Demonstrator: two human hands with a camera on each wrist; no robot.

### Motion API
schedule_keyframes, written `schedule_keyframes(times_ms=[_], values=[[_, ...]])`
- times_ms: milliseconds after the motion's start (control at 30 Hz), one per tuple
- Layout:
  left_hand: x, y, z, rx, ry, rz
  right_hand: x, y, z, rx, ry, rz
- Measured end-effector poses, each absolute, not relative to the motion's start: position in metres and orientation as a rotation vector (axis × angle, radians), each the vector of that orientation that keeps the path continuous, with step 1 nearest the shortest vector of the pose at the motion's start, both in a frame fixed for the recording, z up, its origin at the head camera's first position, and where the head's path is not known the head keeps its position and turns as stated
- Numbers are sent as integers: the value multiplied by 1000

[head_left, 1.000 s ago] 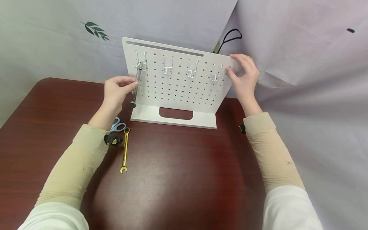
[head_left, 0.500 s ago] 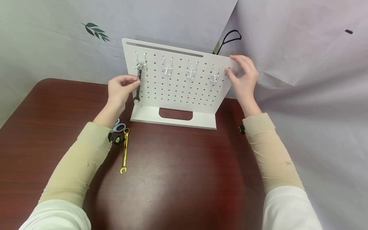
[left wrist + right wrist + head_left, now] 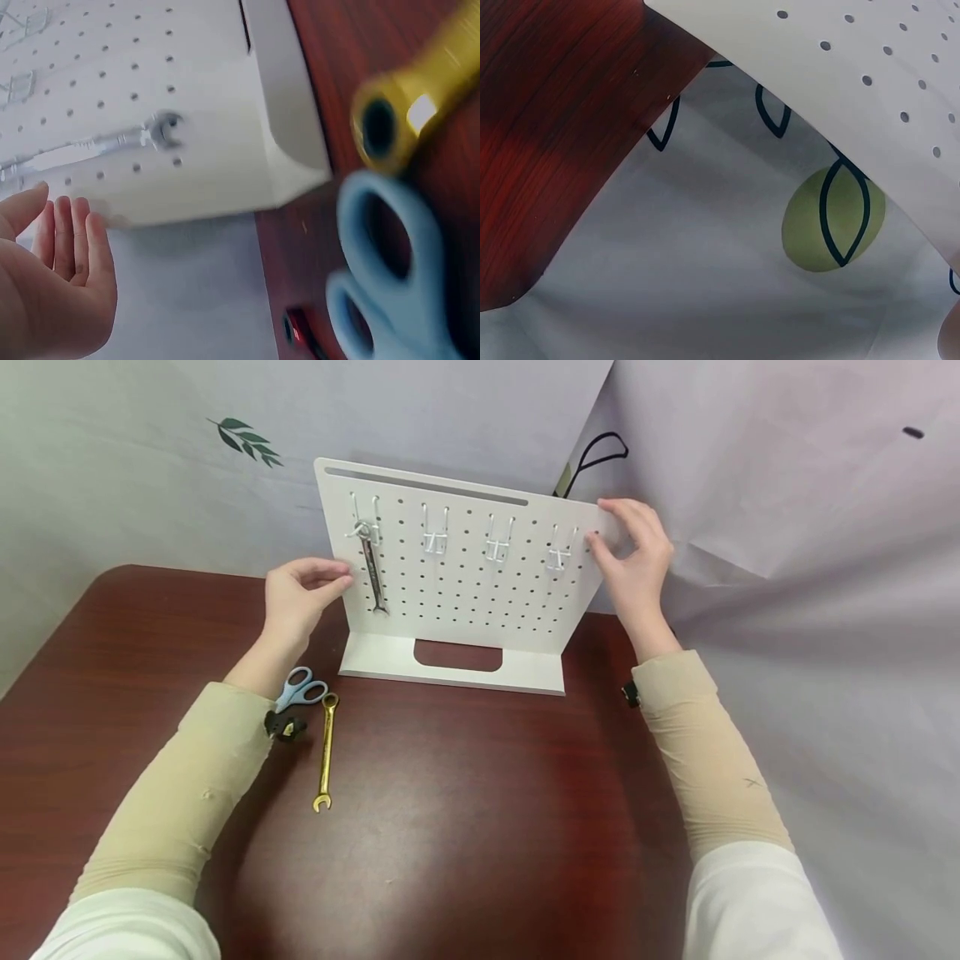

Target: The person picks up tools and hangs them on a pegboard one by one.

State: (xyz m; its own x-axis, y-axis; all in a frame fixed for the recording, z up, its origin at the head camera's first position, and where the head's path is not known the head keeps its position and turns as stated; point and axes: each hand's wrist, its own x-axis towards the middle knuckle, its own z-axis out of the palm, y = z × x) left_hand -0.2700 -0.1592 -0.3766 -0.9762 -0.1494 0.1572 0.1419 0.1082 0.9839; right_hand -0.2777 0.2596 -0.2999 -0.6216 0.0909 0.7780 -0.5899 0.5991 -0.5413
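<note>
A silver combination wrench (image 3: 372,568) hangs from the leftmost wire hook (image 3: 365,527) of a white pegboard (image 3: 465,585), its open end pointing down. My left hand (image 3: 298,596) is beside the board's left edge, apart from the wrench. In the left wrist view its fingers (image 3: 79,240) are extended, with nothing between them and the thumb. My right hand (image 3: 637,556) holds the board's upper right corner, thumb on the front face; the other fingers are partly hidden. Only a sliver of that hand (image 3: 951,334) shows in the right wrist view.
On the dark red table (image 3: 450,810) lie a gold combination wrench (image 3: 326,752) and blue-handled scissors (image 3: 300,687), partly under the left forearm. A small red object (image 3: 301,330) shows in the left wrist view. Several more wire hooks (image 3: 497,547) are on the board. Patterned cloth hangs behind.
My left hand has let go of the silver wrench and drawn back left. The wrench's lower end has swung right against the board. My right hand stays at the corner.
</note>
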Motion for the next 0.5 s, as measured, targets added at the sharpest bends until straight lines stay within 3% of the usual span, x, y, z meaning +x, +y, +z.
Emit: schedule_keyframes(times_ms=[500], values=[[-241, -230, -394, 47, -2514, -1578, -278, 260, -300, 402, -2017, 1039]])
